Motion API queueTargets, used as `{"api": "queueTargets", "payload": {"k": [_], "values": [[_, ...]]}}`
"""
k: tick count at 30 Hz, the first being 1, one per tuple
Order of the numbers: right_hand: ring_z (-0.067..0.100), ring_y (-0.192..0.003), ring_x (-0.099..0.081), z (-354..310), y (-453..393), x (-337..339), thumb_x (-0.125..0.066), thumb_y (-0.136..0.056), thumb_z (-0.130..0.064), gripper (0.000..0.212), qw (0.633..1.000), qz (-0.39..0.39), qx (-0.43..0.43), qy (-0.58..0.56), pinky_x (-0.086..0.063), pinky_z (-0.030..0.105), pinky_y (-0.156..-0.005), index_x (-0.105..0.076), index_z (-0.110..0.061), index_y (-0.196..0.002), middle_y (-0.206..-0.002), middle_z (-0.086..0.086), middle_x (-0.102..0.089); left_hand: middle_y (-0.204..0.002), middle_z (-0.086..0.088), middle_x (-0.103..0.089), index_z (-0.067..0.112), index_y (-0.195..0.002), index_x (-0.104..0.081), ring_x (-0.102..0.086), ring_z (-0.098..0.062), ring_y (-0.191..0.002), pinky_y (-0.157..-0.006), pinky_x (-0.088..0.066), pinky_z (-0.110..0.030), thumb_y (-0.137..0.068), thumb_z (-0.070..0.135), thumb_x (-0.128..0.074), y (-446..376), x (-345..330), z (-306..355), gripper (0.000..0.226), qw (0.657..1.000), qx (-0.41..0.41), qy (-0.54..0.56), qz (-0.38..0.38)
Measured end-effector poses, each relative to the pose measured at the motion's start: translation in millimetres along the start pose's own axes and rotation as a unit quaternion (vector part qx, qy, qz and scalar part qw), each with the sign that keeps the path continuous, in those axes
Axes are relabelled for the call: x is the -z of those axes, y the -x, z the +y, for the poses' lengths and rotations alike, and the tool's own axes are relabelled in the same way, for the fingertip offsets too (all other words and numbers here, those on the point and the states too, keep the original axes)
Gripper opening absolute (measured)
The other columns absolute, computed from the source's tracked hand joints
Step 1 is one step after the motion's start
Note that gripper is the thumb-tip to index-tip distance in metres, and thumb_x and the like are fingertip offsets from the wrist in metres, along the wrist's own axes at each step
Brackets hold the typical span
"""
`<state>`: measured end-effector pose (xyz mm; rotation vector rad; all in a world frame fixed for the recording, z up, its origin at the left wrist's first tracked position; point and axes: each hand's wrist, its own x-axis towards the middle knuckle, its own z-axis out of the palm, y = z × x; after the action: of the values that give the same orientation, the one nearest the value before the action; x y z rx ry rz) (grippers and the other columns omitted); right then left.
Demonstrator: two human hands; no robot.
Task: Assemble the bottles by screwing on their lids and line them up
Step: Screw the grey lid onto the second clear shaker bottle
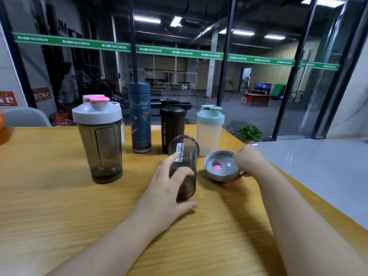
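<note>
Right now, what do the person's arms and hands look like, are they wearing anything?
Both the left hand and the right hand are bare: no gloves, rings, watch or bracelet show. The forearms are uncovered too, with no sleeve in view up to the picture's lower edge. Nails look short and unpainted where they show. No cables or markings appear.

**One head-worn camera, looking forward and down**

A single wide-angle view comes from the person's head, facing ahead and tilted down over the wooden worktop (59, 206). Both forearms reach in from the bottom edge, close to the lens. The upper half looks out through a glass wall (179, 66) into a dim hall beyond. Straight lines bow toward the edges.
</note>
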<state>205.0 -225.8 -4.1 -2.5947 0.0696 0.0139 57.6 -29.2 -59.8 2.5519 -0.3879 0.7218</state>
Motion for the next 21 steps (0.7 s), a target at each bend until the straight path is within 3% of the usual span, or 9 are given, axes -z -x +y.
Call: {"api": "queueTargets", "payload": {"k": [3,5,7,10,12,14,16,19,21], "values": [[0.016,-0.05,-0.035,-13.4,13.0,5.3,-0.051,-0.089,-0.005,0.026,0.999,0.012,-0.037,0.001,-0.029,0.022,-0.048,-0.043,-0.012,-0.066,-0.06,0.002,-0.038,-0.146,0.013,-0.016,0.037,-0.112,-0.043,-0.027,-0.009,-0.133,-0.1,-0.021,-0.015,-0.071,0.042,-0.079,0.7,1.1,-1.0,0.055,0.998,0.051,0.02,0.034],[0.013,-0.05,-0.029,-20.7,25.0,3.5,-0.053,-0.09,-0.012,0.035,0.994,0.012,0.017,0.11,-0.022,0.022,-0.048,-0.036,-0.014,-0.059,-0.058,-0.002,-0.035,-0.137,0.016,-0.024,0.039,-0.105,-0.039,-0.032,-0.009,-0.131,-0.098,-0.023,-0.016,-0.071,0.035,-0.081,0.1,1.3,-3.2,0.054,0.996,0.065,0.03,0.056],[0.012,-0.05,-0.029,-18.4,27.8,5.1,-0.053,-0.09,-0.013,0.039,0.991,-0.004,0.032,0.129,-0.019,0.021,-0.046,-0.031,-0.015,-0.058,-0.057,-0.003,-0.035,-0.129,0.018,-0.027,0.038,-0.103,-0.04,-0.036,-0.008,-0.129,-0.096,-0.025,-0.017,-0.071,0.028,-0.081,-0.6,-0.2,-6.7,0.053,0.993,0.065,0.041,0.086],[0.012,-0.055,-0.04,-19.1,34.8,7.2,-0.054,-0.091,-0.013,0.038,0.996,0.006,-0.011,-0.083,-0.025,0.015,-0.043,-0.033,-0.015,-0.059,-0.059,-0.003,-0.039,-0.128,0.015,-0.035,0.034,-0.106,-0.041,-0.039,-0.005,-0.122,-0.093,-0.027,-0.011,-0.071,0.022,-0.08,-0.7,2.9,-10.3,0.054,0.984,0.08,0.071,0.141],[0.014,-0.056,-0.047,-13.9,27.6,6.2,-0.048,-0.094,-0.007,0.033,0.957,-0.034,-0.04,-0.284,-0.041,0.015,-0.046,-0.039,-0.013,-0.063,-0.065,0.002,-0.046,-0.129,0.012,-0.04,0.031,-0.107,-0.042,-0.039,0.006,-0.113,-0.089,-0.024,0.0,-0.069,0.021,-0.081,-1.3,7.1,-12.3,0.056,0.975,0.082,0.092,0.183],[0.018,-0.058,-0.051,-10.7,22.6,5.0,-0.045,-0.094,-0.001,0.029,0.957,-0.021,-0.035,-0.288,-0.053,0.028,-0.059,-0.042,-0.011,-0.067,-0.07,0.007,-0.049,-0.129,0.008,-0.044,0.028,-0.108,-0.042,-0.039,0.018,-0.109,-0.092,-0.025,0.003,-0.067,0.024,-0.082,-1.0,13.0,-12.5,0.057,0.965,0.083,0.127,0.213],[0.021,-0.061,-0.052,-9.9,21.7,3.7,-0.044,-0.092,0.001,0.025,0.956,-0.039,-0.037,-0.287,-0.054,0.036,-0.068,-0.043,-0.01,-0.069,-0.073,0.01,-0.049,-0.128,0.008,-0.047,0.03,-0.108,-0.042,-0.039,0.017,-0.117,-0.099,-0.035,-0.01,-0.065,0.038,-0.073,0.6,20.9,-12.3,0.054,0.95,0.091,0.179,0.239],[0.027,-0.062,-0.056,-14.4,27.8,6.0,-0.037,-0.087,0.008,0.02,0.936,-0.067,-0.037,-0.343,-0.052,0.032,-0.056,-0.047,-0.005,-0.076,-0.076,0.013,-0.052,-0.128,0.013,-0.049,0.044,-0.103,-0.04,-0.05,-0.002,-0.12,-0.091,-0.047,-0.017,-0.06,0.049,-0.065,5.7,35.5,-9.9,0.05,0.927,0.111,0.266,0.239],[0.026,-0.066,-0.056,-17.1,33.4,6.8,-0.034,-0.085,0.01,0.021,0.918,-0.094,-0.039,-0.383,-0.053,0.032,-0.054,-0.049,-0.003,-0.083,-0.08,0.015,-0.054,-0.128,0.006,-0.052,0.05,-0.1,-0.042,-0.055,-0.008,-0.116,-0.086,-0.05,-0.02,-0.06,0.047,-0.066,9.8,42.1,-9.9,0.047,0.913,0.106,0.314,0.239]]}}
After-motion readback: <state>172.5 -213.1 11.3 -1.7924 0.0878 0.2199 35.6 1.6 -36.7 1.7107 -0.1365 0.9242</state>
